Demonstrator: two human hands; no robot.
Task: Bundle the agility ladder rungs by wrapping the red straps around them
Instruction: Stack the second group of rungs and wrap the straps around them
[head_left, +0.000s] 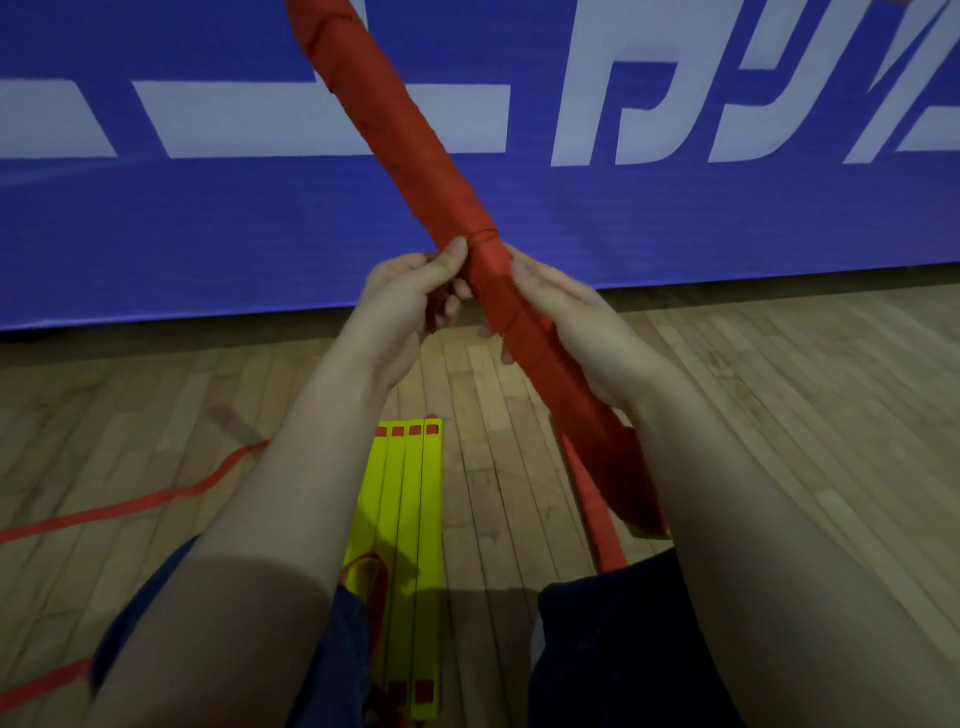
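Observation:
A long bundle of rungs fully wrapped in red strap (410, 135) slants from the top centre down to the lower right. My right hand (566, 317) grips it from the right side, fingers curled underneath. My left hand (410, 296) pinches the strap at the wrap's edge, thumb pressed on the bundle. A loose red strap tail (597, 514) hangs from the bundle's lower end. Several flat yellow rungs (410, 519) with red strap showing through their slots lie side by side on the floor between my knees.
Loose red strap (130, 506) trails across the wooden floor (779, 389) to the left. A blue banner with white lettering (208, 218) stands upright just ahead. My legs in dark shorts (613, 649) fill the bottom of the view.

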